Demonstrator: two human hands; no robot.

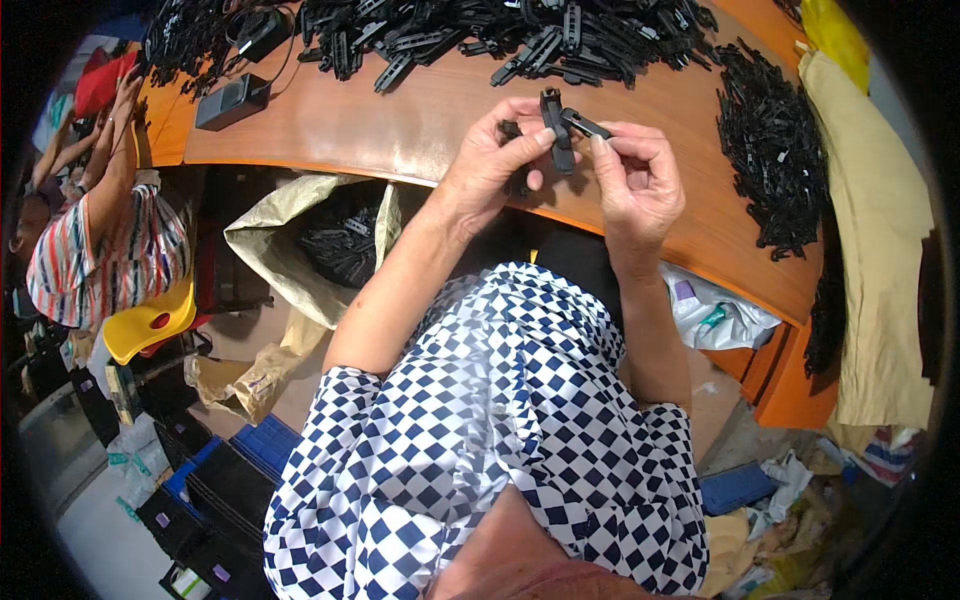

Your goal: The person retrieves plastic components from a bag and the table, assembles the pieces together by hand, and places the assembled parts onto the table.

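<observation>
Above the near edge of the table, my left hand (507,155) pinches an upright black plastic part (556,130) between thumb and fingers. More black plastic shows behind those fingers, its shape partly hidden. My right hand (640,180) grips a short, slim black plastic piece (586,124) between thumb and forefinger. Its far end meets or overlaps the upright part; I cannot tell whether the two are joined. Beyond my hands lies a broad heap of long black slotted plastic parts (420,40).
A pile of thin black parts (775,150) covers the table's right end. A black box with a cable (232,102) stands at the left. Below the edge, an open woven sack (285,225) holds black pieces. Another person in a striped shirt (120,250) sits at far left.
</observation>
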